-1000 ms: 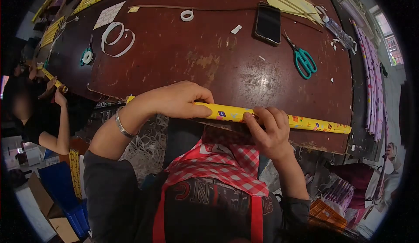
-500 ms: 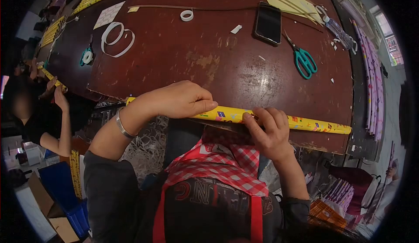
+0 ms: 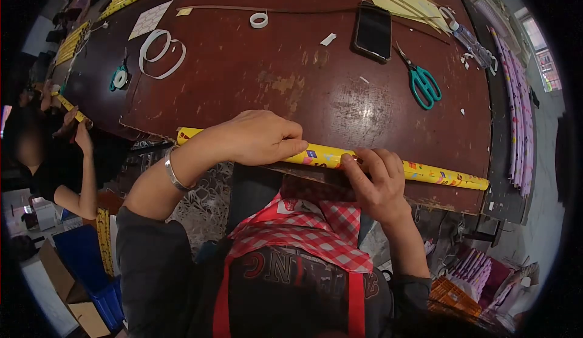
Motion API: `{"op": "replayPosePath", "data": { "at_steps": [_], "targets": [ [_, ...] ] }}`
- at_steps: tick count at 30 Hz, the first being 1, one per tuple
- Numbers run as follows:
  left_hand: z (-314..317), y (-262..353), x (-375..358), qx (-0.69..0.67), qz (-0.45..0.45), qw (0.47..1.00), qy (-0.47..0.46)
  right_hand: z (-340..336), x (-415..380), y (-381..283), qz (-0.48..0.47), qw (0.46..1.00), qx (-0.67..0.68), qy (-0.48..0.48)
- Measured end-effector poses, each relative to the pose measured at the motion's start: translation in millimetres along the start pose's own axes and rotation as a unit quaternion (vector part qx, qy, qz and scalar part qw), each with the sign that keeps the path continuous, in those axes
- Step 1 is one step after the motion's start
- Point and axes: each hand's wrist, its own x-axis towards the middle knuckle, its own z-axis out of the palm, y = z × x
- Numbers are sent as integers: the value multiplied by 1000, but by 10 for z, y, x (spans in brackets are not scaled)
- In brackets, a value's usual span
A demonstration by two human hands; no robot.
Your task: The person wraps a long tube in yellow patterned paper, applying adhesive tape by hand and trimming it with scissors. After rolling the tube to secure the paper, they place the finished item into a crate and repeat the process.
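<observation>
A yellow roll of patterned wrapping paper (image 3: 446,176) lies along the near edge of the dark red table (image 3: 316,107). My left hand (image 3: 264,136) is closed on the left half of the roll, thumb and fingers pressed against it; the palm and forearm hide part of the paper. Further right, my right hand (image 3: 379,180) grips the roll with the thumb in front and the fingers curled over the top. The roll's left end (image 3: 187,135) shows beyond my left wrist.
Teal scissors (image 3: 424,87) and a black phone (image 3: 371,31) lie beyond my right hand. A roll of white tape (image 3: 259,20), white strip loops (image 3: 163,56) and a second pair of scissors (image 3: 120,78) are further left. Purple rolls (image 3: 516,113) line the right side. A co-worker handles another yellow roll (image 3: 70,106).
Both hands have shifted slightly to the right, and the roll appears slightly turned under them. At the left, the co-worker's hands have moved a little.
</observation>
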Motion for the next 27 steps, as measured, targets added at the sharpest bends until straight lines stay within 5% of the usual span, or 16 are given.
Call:
{"op": "replayPosePath", "data": {
  "at_steps": [16, 19, 21, 27],
  "targets": [
    [13, 166, 32, 91, -39, 995, 27, 1, 1, -14, 1, 1000, 3, -5],
    [-18, 115, 52, 82, -39, 996, 10, 13, -13, 4, 1, 1000, 3, 4],
    [-104, 14, 27, -57, -16, 997, -51, 6, -30, 23, 1, 1000, 2, 11],
    [-127, -83, 17, -65, 41, 995, -66, 8, -14, 26, 10, 1000, 6, 9]
  ]
}}
